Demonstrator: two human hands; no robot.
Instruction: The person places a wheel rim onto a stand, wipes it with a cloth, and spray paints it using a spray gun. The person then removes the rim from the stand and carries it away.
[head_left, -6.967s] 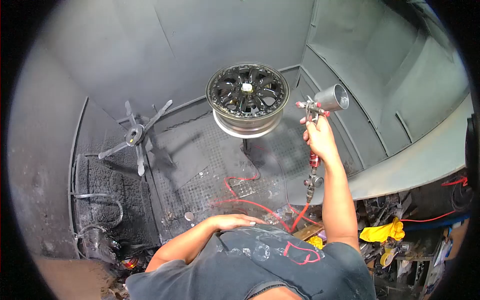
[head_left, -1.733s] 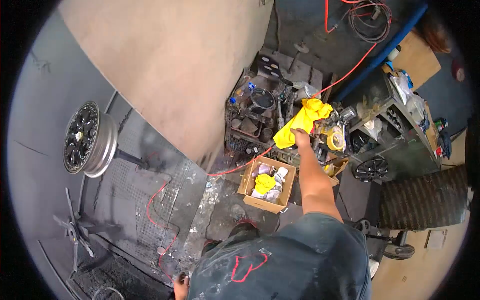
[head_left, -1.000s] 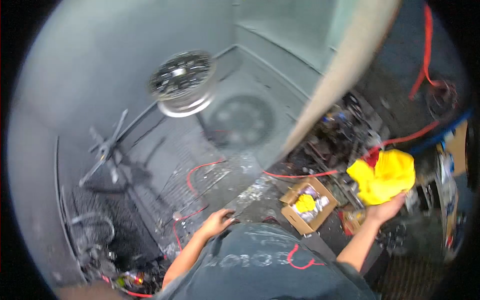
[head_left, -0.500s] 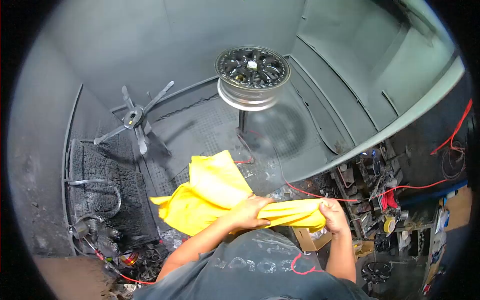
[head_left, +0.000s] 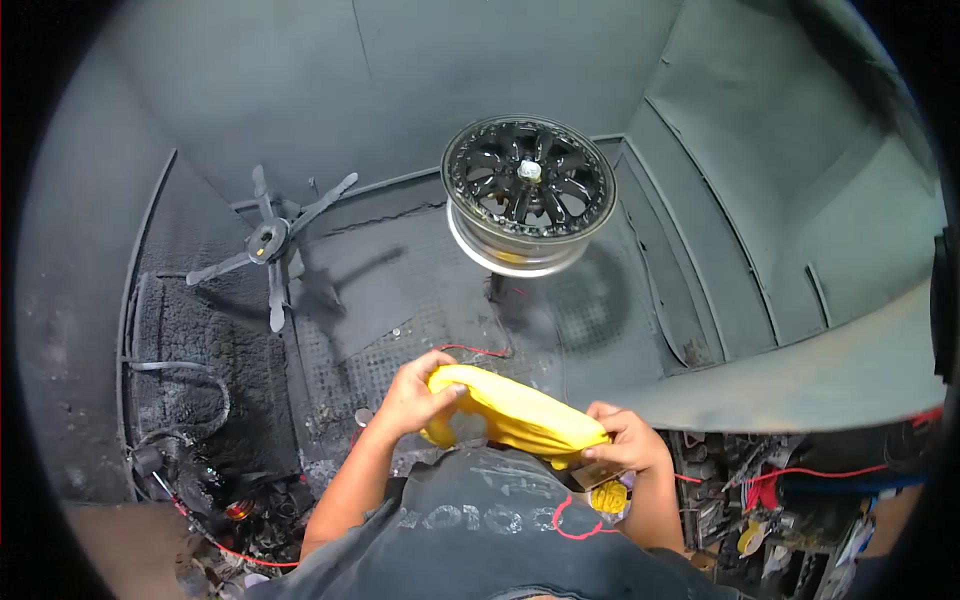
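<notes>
A yellow cloth (head_left: 520,408) is stretched and folded between my two hands, just in front of my chest. My left hand (head_left: 415,393) grips its left end, thumb on top. At the right end, my right hand (head_left: 628,440) pinches the cloth with fingers closed. Beyond the cloth stands a car wheel rim (head_left: 530,190), black and glossy on its face with a bare silvery barrel below. It sits face up on a post, apart from both hands, with a small pale piece at its centre.
A grey metal stand with several arms (head_left: 268,242) is at the left. Grey booth walls (head_left: 400,70) surround the rim. A dark, crusted filter-like panel (head_left: 215,370) leans at left. Red hose (head_left: 470,349) lies on the floor. Cluttered shelves (head_left: 780,520) are at lower right.
The cloth has gone from hanging loose on the left to being folded and held between both hands. My left hand moved left to its end. The view shifted, bringing the rim nearer.
</notes>
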